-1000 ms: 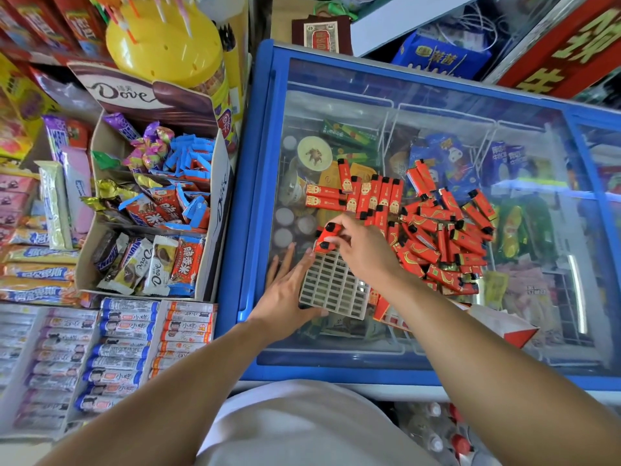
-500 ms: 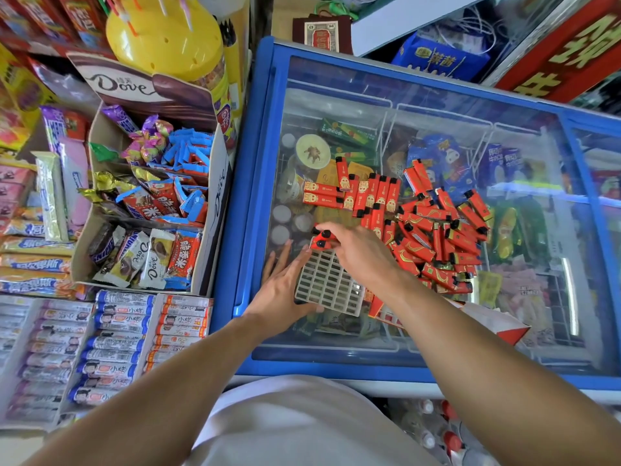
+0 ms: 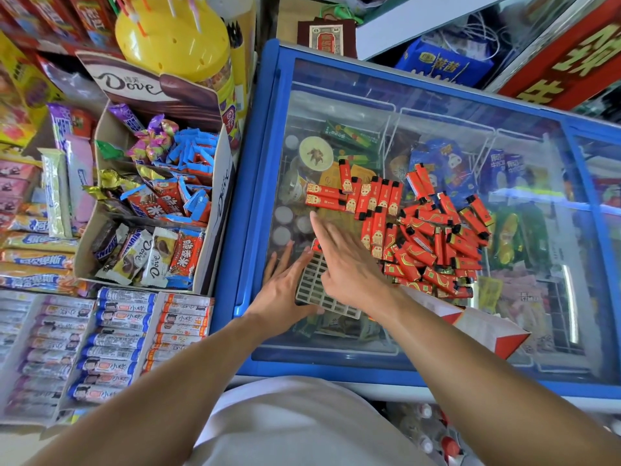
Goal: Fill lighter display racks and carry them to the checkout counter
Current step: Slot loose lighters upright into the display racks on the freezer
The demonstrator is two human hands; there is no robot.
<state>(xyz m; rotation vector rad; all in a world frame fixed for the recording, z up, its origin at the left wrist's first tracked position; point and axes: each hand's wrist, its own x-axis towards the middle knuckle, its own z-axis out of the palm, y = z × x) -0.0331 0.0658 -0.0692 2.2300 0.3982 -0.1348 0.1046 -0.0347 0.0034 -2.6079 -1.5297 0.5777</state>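
A white gridded lighter rack (image 3: 319, 290) lies flat on the glass lid of a blue chest freezer (image 3: 262, 169). My left hand (image 3: 285, 284) rests flat against the rack's left edge, fingers spread. Above the rack hovers my right hand (image 3: 346, 264), open, with its fingers stretched toward the far left; it holds nothing. A red lighter (image 3: 316, 245) sits in the rack's far corner, mostly hidden by my right hand. A heap of red lighters (image 3: 433, 243) lies on the glass right of the rack, and a neater row of lighters (image 3: 366, 196) lies beyond it.
A red and white carton (image 3: 487, 327) lies on the glass under my right forearm. To the left of the freezer stand a Dove box of chocolate bars (image 3: 151, 210), a yellow lollipop tub (image 3: 174, 38) and trays of stick packs (image 3: 117, 341).
My right hand held lighters at the rack's far corner; it has now let go and opened, fingers stretched out over the rack. The left hand stays on the rack's edge.
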